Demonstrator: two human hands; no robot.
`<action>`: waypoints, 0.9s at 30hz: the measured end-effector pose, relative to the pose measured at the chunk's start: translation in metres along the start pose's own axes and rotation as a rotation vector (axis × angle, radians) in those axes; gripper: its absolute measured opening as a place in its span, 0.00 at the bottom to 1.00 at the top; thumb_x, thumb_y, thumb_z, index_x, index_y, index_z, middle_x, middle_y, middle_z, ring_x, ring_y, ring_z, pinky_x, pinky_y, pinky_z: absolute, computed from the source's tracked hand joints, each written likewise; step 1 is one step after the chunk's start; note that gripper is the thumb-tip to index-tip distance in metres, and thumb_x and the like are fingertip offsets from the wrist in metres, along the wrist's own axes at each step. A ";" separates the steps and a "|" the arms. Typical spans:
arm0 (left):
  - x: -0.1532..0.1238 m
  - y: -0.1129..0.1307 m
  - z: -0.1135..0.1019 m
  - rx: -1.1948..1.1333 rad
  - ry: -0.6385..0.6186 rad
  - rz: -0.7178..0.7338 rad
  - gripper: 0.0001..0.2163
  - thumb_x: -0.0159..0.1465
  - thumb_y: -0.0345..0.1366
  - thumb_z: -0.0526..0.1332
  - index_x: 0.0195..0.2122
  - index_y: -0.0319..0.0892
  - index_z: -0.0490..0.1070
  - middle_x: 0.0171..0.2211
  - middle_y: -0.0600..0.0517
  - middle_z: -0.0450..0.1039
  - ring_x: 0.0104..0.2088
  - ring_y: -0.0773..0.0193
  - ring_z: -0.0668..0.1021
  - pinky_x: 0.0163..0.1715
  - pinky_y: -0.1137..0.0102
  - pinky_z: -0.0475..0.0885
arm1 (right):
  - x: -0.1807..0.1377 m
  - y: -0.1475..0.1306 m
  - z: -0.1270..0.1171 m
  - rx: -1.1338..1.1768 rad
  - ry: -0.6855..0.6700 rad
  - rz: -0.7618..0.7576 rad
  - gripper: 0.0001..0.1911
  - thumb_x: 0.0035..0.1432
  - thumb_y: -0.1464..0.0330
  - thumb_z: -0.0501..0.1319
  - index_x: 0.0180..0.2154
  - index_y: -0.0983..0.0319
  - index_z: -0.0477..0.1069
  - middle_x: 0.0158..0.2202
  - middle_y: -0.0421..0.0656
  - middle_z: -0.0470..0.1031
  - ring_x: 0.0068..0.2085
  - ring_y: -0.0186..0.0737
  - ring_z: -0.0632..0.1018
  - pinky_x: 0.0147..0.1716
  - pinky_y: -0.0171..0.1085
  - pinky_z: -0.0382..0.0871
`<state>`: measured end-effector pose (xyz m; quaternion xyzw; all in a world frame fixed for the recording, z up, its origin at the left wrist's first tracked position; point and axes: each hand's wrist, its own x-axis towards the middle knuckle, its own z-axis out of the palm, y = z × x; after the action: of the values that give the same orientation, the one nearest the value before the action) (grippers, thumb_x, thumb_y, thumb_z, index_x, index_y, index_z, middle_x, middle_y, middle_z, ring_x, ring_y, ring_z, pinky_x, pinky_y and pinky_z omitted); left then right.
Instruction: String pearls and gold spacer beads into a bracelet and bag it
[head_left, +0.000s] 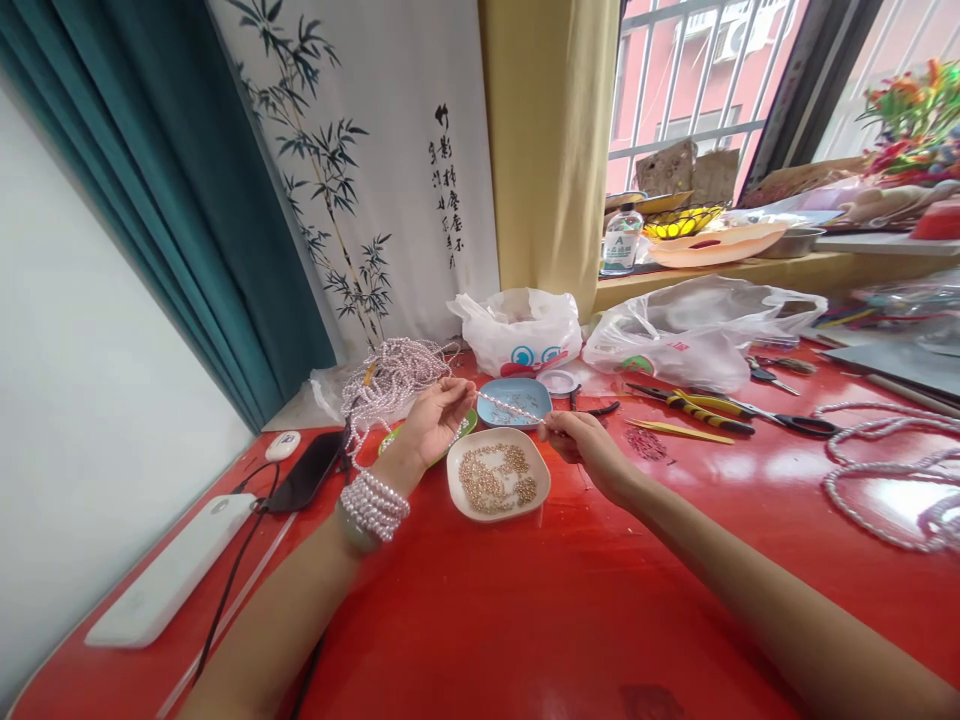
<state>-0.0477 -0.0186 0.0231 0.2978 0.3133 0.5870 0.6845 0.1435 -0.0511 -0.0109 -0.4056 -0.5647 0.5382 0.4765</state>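
Observation:
My left hand (436,418) pinches one end of a short strand of pearl beads (508,405), and my right hand (579,442) pinches the other end. The strand stretches between them above a white dish (459,492) of small gold-brown beads. Behind it sit a blue dish (517,391) and a green dish (466,424). Several pearl bracelets (373,503) wrap my left wrist. A pile of pearl strands (391,378) lies behind my left hand.
Red table (525,620). Pliers (694,405), scissors (795,420) and a yellow tool (679,430) lie to the right. Plastic bags (521,330) stand at the back. Phone (309,470), cable and white power strip (169,572) are at the left. Bead ropes (885,480) lie far right.

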 end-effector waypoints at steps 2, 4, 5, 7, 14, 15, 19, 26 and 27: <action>0.000 -0.001 -0.001 0.003 -0.009 0.001 0.10 0.60 0.19 0.51 0.24 0.33 0.66 0.23 0.51 0.71 0.24 0.73 0.76 0.26 0.82 0.74 | 0.000 0.002 0.000 0.006 -0.031 0.006 0.13 0.52 0.65 0.51 0.18 0.62 0.60 0.13 0.31 0.48 0.16 0.27 0.50 0.17 0.32 0.42; 0.001 -0.002 -0.001 0.009 -0.015 -0.005 0.10 0.60 0.19 0.51 0.24 0.33 0.66 0.23 0.51 0.71 0.23 0.73 0.76 0.26 0.82 0.74 | 0.001 0.003 0.000 0.009 -0.068 0.020 0.15 0.53 0.63 0.52 0.19 0.62 0.58 0.14 0.31 0.51 0.16 0.27 0.53 0.17 0.31 0.45; 0.001 -0.003 -0.002 0.012 -0.018 -0.009 0.11 0.60 0.19 0.51 0.24 0.33 0.66 0.23 0.51 0.71 0.23 0.73 0.76 0.26 0.82 0.74 | 0.001 0.004 0.000 0.008 -0.081 0.026 0.15 0.53 0.63 0.52 0.19 0.62 0.59 0.14 0.30 0.51 0.15 0.27 0.52 0.16 0.30 0.45; 0.003 -0.005 -0.003 0.015 -0.020 -0.016 0.11 0.60 0.19 0.51 0.24 0.34 0.66 0.23 0.51 0.71 0.23 0.73 0.76 0.26 0.82 0.74 | 0.001 0.003 -0.001 0.006 -0.091 0.034 0.12 0.51 0.66 0.51 0.19 0.62 0.61 0.13 0.30 0.47 0.15 0.27 0.49 0.16 0.31 0.41; 0.005 -0.009 -0.005 0.026 -0.031 -0.036 0.10 0.60 0.20 0.52 0.24 0.34 0.67 0.24 0.51 0.71 0.24 0.73 0.76 0.27 0.82 0.74 | -0.001 -0.002 -0.003 -0.010 -0.069 0.025 0.09 0.44 0.70 0.51 0.16 0.62 0.61 0.12 0.31 0.47 0.16 0.27 0.48 0.17 0.35 0.37; 0.004 -0.010 -0.005 0.029 -0.035 -0.037 0.10 0.60 0.19 0.52 0.24 0.34 0.66 0.24 0.51 0.71 0.24 0.73 0.76 0.27 0.82 0.74 | -0.001 -0.001 -0.002 -0.010 -0.076 0.024 0.09 0.43 0.70 0.50 0.16 0.62 0.60 0.12 0.32 0.48 0.16 0.27 0.49 0.17 0.35 0.38; 0.002 -0.010 -0.003 0.041 -0.045 -0.047 0.10 0.60 0.19 0.52 0.24 0.34 0.66 0.24 0.50 0.71 0.24 0.73 0.76 0.27 0.81 0.74 | 0.000 0.000 -0.001 -0.021 -0.097 0.035 0.09 0.44 0.69 0.48 0.18 0.62 0.64 0.12 0.31 0.47 0.16 0.28 0.48 0.17 0.35 0.39; 0.001 -0.011 0.000 0.057 -0.038 -0.045 0.11 0.60 0.19 0.52 0.23 0.34 0.65 0.24 0.51 0.71 0.23 0.75 0.75 0.26 0.83 0.73 | -0.001 -0.003 -0.002 -0.062 -0.092 0.036 0.11 0.46 0.67 0.52 0.17 0.63 0.65 0.12 0.31 0.46 0.16 0.27 0.47 0.17 0.35 0.38; 0.001 -0.011 0.000 0.063 -0.040 -0.048 0.11 0.60 0.19 0.52 0.23 0.34 0.65 0.24 0.51 0.70 0.23 0.75 0.75 0.26 0.83 0.73 | -0.001 -0.003 -0.002 -0.062 -0.099 0.034 0.11 0.46 0.67 0.51 0.16 0.63 0.63 0.12 0.31 0.47 0.16 0.27 0.49 0.17 0.35 0.39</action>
<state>-0.0406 -0.0195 0.0148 0.3232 0.3247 0.5543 0.6949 0.1460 -0.0521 -0.0083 -0.4025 -0.5972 0.5477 0.4259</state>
